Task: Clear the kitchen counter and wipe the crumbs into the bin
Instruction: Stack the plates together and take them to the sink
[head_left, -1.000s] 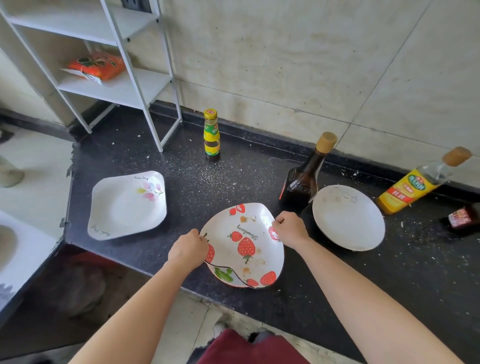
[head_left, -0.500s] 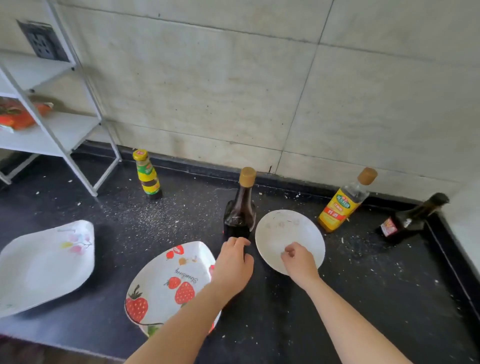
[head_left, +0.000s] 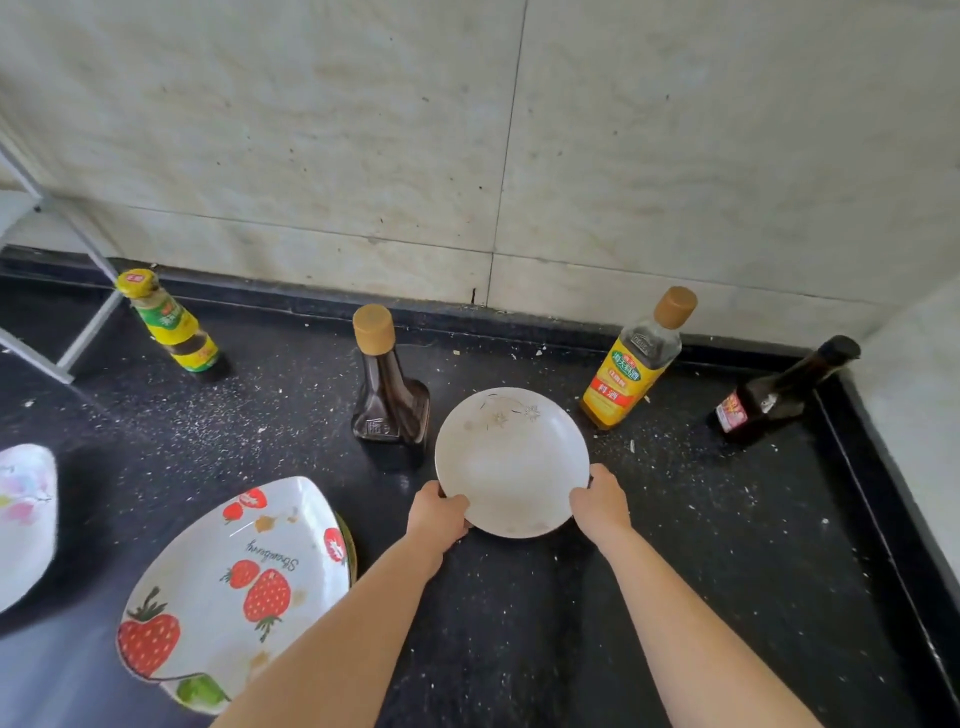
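Round white plate (head_left: 511, 460): centre of crumb-strewn black counter (head_left: 727, 571), gripped at near rim by left hand (head_left: 438, 514) and right hand (head_left: 601, 503); whether lifted, unclear. Strawberry plate (head_left: 234, 592) near left.

On counter (head_left: 727, 571): round plate (head_left: 511, 462) centre, near bottle (head_left: 389, 405) just behind-left, right bottle (head_left: 628, 369) behind-right, corner bottle (head_left: 779, 395) in back right corner, left bottle (head_left: 171, 327) back-left, large plate (head_left: 228, 587) at front edge.

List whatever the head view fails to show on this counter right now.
Head view only:
- Fingers of left hand and right hand: hidden under the round white plate rim.
- Floral plate: cut off by the left edge.
- Strawberry plate: near corner covered by the left forearm.
- Bin: out of frame.
- Dark bottle label: too small to read.
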